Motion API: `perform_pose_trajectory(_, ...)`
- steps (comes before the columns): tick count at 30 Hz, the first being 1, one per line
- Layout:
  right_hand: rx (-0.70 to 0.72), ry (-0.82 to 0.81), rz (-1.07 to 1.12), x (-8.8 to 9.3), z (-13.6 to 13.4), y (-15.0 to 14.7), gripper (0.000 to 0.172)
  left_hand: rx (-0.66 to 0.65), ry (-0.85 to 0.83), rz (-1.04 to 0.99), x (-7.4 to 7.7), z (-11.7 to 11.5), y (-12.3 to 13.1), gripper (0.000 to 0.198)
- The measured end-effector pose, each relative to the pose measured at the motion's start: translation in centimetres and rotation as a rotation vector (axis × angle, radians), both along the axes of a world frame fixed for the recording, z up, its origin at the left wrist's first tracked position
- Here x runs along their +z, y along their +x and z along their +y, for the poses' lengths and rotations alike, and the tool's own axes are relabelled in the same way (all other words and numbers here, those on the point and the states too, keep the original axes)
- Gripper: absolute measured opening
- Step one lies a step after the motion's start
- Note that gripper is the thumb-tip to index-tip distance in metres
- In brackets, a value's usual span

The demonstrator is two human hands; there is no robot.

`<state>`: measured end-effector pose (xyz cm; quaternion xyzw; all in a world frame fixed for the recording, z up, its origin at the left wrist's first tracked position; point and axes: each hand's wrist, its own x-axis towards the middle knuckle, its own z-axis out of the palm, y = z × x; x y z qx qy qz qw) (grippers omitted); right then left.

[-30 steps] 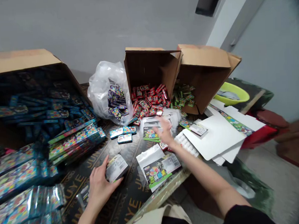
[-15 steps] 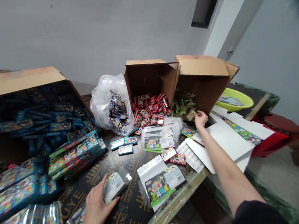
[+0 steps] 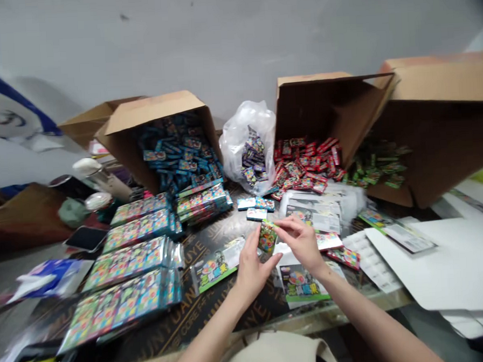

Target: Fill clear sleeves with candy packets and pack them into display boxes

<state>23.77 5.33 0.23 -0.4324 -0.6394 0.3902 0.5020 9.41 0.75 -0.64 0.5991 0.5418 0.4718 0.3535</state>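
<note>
Both hands meet over the middle of the dark printed table top [image 3: 184, 324]. My left hand [image 3: 252, 267] and my right hand [image 3: 301, 242] pinch a small green candy packet [image 3: 267, 237] between their fingertips, held upright just above the table. Under the hands lie printed clear pouches [image 3: 216, 266], one with a green label [image 3: 301, 286]. Small red packets [image 3: 345, 256] lie just right of my right hand. A stack of flat pouches [image 3: 316, 212] sits behind the hands.
Tipped cardboard boxes at the back spill blue packets [image 3: 175, 152], red packets [image 3: 305, 164] and green packets [image 3: 380, 163]; a clear bag [image 3: 247, 143] holds purple ones. Wrapped multicolour packs [image 3: 128, 260] fill the left. White card sheets [image 3: 452, 262] lie right. A phone [image 3: 86, 239] lies far left.
My right hand came back from the green-packet box carrying a green packet. My left hand let go of the pouch and joined it on the packet. The view swung left.
</note>
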Motion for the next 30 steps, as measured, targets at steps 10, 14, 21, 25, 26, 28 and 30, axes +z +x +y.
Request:
perform_pose_trajectory(10, 0.561, 0.309, -0.385, -0.8, -2.0, -2.5, 0.091, -0.142, -0.62, -1.125, 0.0, -1.4, -4.1, 0.034)
perform_pose_trajectory(14, 0.556, 0.414, -0.452, -1.7, -2.0, -2.5, 0.077, -0.073, -0.557, -0.945, -0.7, -1.4, -5.2, 0.044)
perform_pose_trajectory(21, 0.198, 0.386, -0.622, -5.7, 2.6, -1.0, 0.075, 0.028, -0.175, 0.519, -4.6, -1.3, -10.5, 0.104)
perform_pose_trajectory(25, 0.288, 0.365, -0.652, -7.3, 3.4, -1.7, 0.077, -0.043, -0.143, 0.79, -6.3, -1.5, -11.5, 0.101)
perform_pose_trajectory(26, 0.346, 0.361, -0.635, -7.5, 3.3, -1.8, 0.079, -0.048, -0.122, 0.786, -6.5, -1.5, -11.6, 0.101)
perform_pose_trajectory(28, 0.464, 0.339, -0.582, -7.3, 2.9, -2.0, 0.082, -0.076, -0.097, 0.735, -6.5, -1.7, -11.8, 0.104)
perform_pose_trajectory(30, 0.541, 0.303, -0.523, -6.6, 2.5, -1.9, 0.083, -0.123, -0.097, 0.66, -6.3, -1.9, -12.2, 0.107)
